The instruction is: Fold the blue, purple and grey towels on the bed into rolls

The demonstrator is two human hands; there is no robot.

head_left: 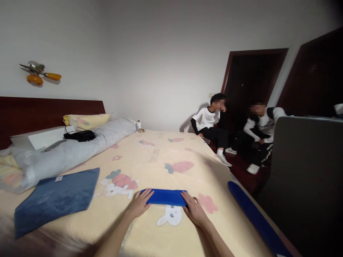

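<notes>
A folded blue cloth (167,197) lies flat on the bed (150,232) in front of you, between your two hands.
Your left hand (143,202) rests on its left end and your right hand (193,207) on its right end, fingers stretched out over the top; you cannot tell whether either thumb goes under the edge. A printed rabbit (173,216) shows just on your side of the cloth. To your left a grey-blue cloth (61,198) is spread out; to your right a long blue piece (253,216) lies along the bed's edge. Farther left, a white box (44,137) and a black item (79,135) sit on a pale grey bundle (107,137), with a small bottle (138,126) near its far end. Beyond, one person (209,119) sits at the bed's far corner, another (264,125) near the doorway (250,78).
</notes>
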